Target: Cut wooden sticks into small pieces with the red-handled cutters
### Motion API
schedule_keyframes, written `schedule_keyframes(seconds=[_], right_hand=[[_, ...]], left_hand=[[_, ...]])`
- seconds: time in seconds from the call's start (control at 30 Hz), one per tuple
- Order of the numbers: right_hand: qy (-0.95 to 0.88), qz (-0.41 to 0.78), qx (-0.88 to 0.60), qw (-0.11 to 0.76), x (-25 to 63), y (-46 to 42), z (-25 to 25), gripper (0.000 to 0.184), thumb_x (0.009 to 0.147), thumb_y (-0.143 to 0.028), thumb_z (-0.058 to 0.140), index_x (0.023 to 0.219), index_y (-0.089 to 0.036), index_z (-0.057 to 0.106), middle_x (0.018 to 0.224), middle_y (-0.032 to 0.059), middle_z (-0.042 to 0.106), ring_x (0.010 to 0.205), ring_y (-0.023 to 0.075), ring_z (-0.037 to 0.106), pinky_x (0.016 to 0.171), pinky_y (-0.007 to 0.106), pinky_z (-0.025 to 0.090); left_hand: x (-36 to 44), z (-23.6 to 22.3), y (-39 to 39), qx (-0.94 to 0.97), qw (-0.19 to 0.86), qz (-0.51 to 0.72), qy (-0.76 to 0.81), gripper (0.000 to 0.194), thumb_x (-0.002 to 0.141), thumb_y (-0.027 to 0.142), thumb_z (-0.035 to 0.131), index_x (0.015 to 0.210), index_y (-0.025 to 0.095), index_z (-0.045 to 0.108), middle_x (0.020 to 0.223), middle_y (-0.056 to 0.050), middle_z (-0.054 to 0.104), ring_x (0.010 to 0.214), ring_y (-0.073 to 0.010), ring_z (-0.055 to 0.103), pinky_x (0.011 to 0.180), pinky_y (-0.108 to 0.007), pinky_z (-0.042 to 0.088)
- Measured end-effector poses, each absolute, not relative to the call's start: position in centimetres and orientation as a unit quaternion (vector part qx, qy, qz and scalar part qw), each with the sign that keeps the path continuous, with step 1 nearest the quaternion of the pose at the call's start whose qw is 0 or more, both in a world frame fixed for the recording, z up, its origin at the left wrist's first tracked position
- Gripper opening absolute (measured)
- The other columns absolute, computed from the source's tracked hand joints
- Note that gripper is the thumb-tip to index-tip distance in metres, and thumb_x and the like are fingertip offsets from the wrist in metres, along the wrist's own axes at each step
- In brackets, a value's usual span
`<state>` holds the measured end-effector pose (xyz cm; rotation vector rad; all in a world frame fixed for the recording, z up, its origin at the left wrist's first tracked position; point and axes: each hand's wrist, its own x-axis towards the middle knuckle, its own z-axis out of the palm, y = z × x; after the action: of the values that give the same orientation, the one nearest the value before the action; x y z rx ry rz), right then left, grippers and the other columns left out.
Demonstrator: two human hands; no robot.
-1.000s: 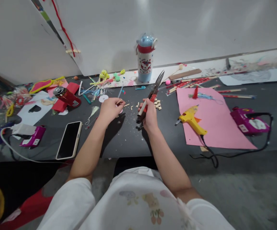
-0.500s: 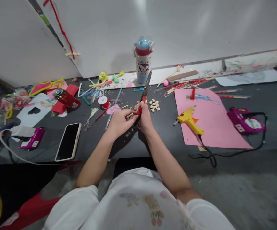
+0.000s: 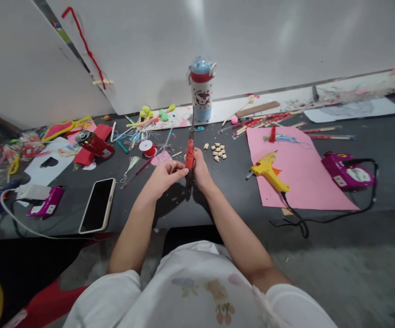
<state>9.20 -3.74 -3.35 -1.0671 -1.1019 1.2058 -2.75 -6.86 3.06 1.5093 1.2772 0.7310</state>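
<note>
My right hand (image 3: 200,169) is wrapped round red-handled shears (image 3: 189,155) with dark metal blades, held upright with the tips pointing away from me. Close against the handles, my left hand (image 3: 165,177) is closed, thumb and fingers pinched on what looks like a thin wooden stick, mostly hidden by the fingers. Several short wooden pieces (image 3: 219,149) lie in a loose group on the dark table (image 3: 231,187), right of the shears. A spool of red thread (image 3: 147,148) stands left of my hands, near a pale tassel (image 3: 131,165).
A bottle (image 3: 202,91) stands behind the shears. To the right, a yellow glue gun (image 3: 270,171) lies on pink paper (image 3: 300,182), its cable trailing toward a purple power strip (image 3: 350,171). A phone (image 3: 97,205) and a drink can (image 3: 95,145) are on the left.
The shears have swung leftward and turned, so their blades are now seen nearly edge-on. Both hands have shifted slightly left, uncovering more of the wooden pieces.
</note>
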Motion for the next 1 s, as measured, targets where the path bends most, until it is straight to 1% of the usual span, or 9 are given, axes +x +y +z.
schedule_keyframes(seconds=[0.1,0.23,0.3,0.37,0.47,0.57,0.67,0.77,1.0], right_hand=[[-0.461,0.531,-0.474,0.53,9.3,-3.8,-3.1,0.03,0.086,-0.048,0.035,0.099,-0.023,0.047,0.084,-0.0005,0.056,0.079,0.0148,0.054,0.074,0.029,0.043],[-0.468,0.538,-0.477,0.514,9.2,-3.7,-3.2,0.03,0.084,-0.047,0.041,0.103,-0.024,0.048,0.088,-0.0007,0.06,0.082,0.0157,0.056,0.077,0.031,0.044],[-0.475,0.537,-0.479,0.507,9.2,-3.6,-3.5,0.033,0.084,-0.05,0.042,0.105,-0.024,0.048,0.09,0.0,0.061,0.084,0.0166,0.057,0.079,0.032,0.044],[-0.481,0.538,-0.484,0.495,9.1,-3.6,-3.7,0.036,0.084,-0.053,0.042,0.106,-0.025,0.048,0.093,0.0009,0.062,0.087,0.0178,0.058,0.081,0.033,0.044],[-0.507,0.536,-0.471,0.483,9.2,-3.8,-3.5,0.039,0.085,-0.056,0.04,0.107,-0.025,0.049,0.097,0.0017,0.063,0.091,0.0186,0.059,0.083,0.034,0.044],[-0.55,0.53,-0.446,0.467,9.3,-4.5,-3.0,0.042,0.086,-0.057,0.039,0.109,-0.024,0.049,0.099,0.0021,0.063,0.093,0.0187,0.059,0.086,0.035,0.044],[-0.599,0.519,-0.417,0.445,9.4,-5.2,-2.4,0.041,0.087,-0.056,0.038,0.11,-0.023,0.048,0.097,0.0023,0.063,0.092,0.0184,0.059,0.084,0.034,0.044],[-0.633,0.503,-0.399,0.433,9.6,-5.6,-2.0,0.039,0.088,-0.052,0.037,0.112,-0.023,0.046,0.103,0.0038,0.062,0.096,0.0185,0.058,0.087,0.034,0.043],[-0.659,0.489,-0.381,0.427,9.6,-5.8,-1.6,0.037,0.089,-0.047,0.036,0.113,-0.019,0.043,0.111,0.0076,0.059,0.102,0.0199,0.055,0.091,0.037,0.042]], left_hand=[[-3.2,3.5,-7.3,0.614,0.503,0.306,0.526,0.03,0.07,0.046,0.066,0.078,0.017,0.061,0.058,0.004,0.049,0.046,-0.0058,0.032,0.045,-0.022,0.024],[-3.9,4.1,-7.4,0.621,0.495,0.303,0.527,0.029,0.072,0.046,0.065,0.075,0.017,0.061,0.056,0.004,0.045,0.047,-0.0057,0.033,0.045,-0.022,0.025],[-4.7,4.3,-6.8,0.614,0.492,0.319,0.528,0.029,0.076,0.046,0.062,0.08,0.017,0.063,0.061,0.002,0.051,0.048,-0.0058,0.036,0.045,-0.021,0.027],[-5.7,4.4,-5.7,0.604,0.473,0.358,0.533,0.03,0.081,0.045,0.055,0.093,0.019,0.063,0.073,-0.002,0.059,0.05,-0.006,0.038,0.045,-0.021,0.03],[-7.1,4.4,-3.9,0.604,0.389,0.396,0.572,0.036,0.089,0.044,0.037,0.102,0.019,0.061,0.086,-0.007,0.065,0.06,-0.0099,0.051,0.051,-0.023,0.038],[-7.9,4.8,-2.8,0.662,0.276,0.384,0.582,0.038,0.092,0.044,0.033,0.103,0.019,0.059,0.093,-0.008,0.066,0.08,-0.0148,0.06,0.066,-0.025,0.045],[-7.9,5.6,-2.6,0.723,0.165,0.339,0.579,0.036,0.093,0.043,0.033,0.101,0.02,0.059,0.096,-0.006,0.066,0.09,-0.0167,0.061,0.08,-0.029,0.046],[-7.5,6.6,-2.6,0.751,0.081,0.304,0.58,0.032,0.093,0.037,0.033,0.097,0.021,0.06,0.095,-0.006,0.065,0.092,-0.0175,0.059,0.084,-0.029,0.044],[-6.7,7.6,-1.9,0.81,0.002,0.237,0.537,0.024,0.091,0.027,0.034,0.089,0.019,0.057,0.097,-0.009,0.062,0.099,-0.0216,0.055,0.09,-0.033,0.041]])
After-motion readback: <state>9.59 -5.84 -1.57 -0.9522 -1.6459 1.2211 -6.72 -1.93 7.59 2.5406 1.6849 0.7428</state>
